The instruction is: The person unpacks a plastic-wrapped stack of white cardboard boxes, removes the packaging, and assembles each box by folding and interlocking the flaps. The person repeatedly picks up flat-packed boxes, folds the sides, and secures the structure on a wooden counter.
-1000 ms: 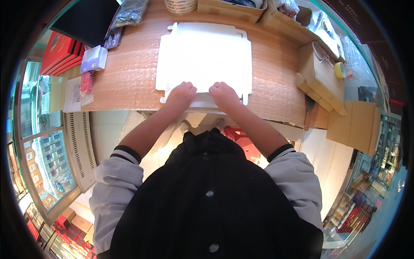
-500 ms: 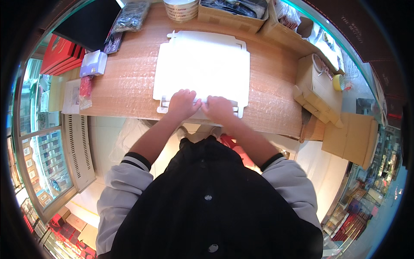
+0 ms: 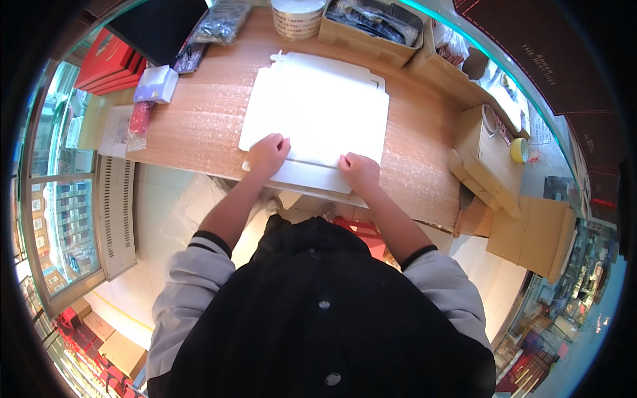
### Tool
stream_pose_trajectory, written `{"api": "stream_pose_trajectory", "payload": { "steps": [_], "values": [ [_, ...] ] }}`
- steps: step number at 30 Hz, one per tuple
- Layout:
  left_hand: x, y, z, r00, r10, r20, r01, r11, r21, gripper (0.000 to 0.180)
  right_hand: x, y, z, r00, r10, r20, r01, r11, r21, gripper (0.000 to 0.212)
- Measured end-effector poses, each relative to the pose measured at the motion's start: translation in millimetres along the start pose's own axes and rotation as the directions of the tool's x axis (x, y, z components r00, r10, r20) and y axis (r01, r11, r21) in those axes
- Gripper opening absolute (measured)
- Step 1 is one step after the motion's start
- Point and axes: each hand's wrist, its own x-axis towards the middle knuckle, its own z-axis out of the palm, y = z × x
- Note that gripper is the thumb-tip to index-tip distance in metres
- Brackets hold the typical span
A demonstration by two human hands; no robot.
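Observation:
A flat white cardboard box blank (image 3: 322, 106) with slots and tabs at its edges lies on the wooden table in front of me. Along its near side runs a crease, with a narrow flap (image 3: 308, 176) below it at the table's front edge. My left hand (image 3: 267, 156) is closed at the left end of this flap, fingers curled over the crease. At the right end my right hand (image 3: 361, 174) is closed in the same way, thumb side inward. The undersides of the fingers are hidden.
A tissue pack (image 3: 156, 84) and red boxes (image 3: 109, 63) are at the left. Along the back stand a stack of paper bowls (image 3: 298, 16) and an open carton (image 3: 368, 40) of bagged items. Cardboard boxes (image 3: 488, 142) and a yellow tape roll (image 3: 519, 150) sit at the right.
My hands have moved apart from the middle of the near edge to the flap's two ends. The near flap, rolled up before, now lies spread out towards me. The view has tilted slightly.

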Motion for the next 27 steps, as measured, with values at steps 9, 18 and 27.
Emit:
{"api": "stream_pose_trajectory", "payload": {
  "steps": [9,18,27],
  "values": [
    [-1,25,-8,0.801,0.566,0.196,-0.585,0.81,0.05,0.036,-11,71,-17,0.825,0.552,-0.119,-0.402,0.722,0.563,0.032],
    [10,37,-103,0.758,0.613,-0.222,-0.594,0.79,0.154,0.037,-52,-3,-72,0.77,0.479,0.422,-0.296,-0.317,0.901,0.038],
    [-53,10,-34,0.736,0.656,0.164,-0.666,0.746,0.007,0.026,-77,-84,-2,0.569,0.205,0.796,-0.811,-0.02,0.585,0.03]
  ]
}}
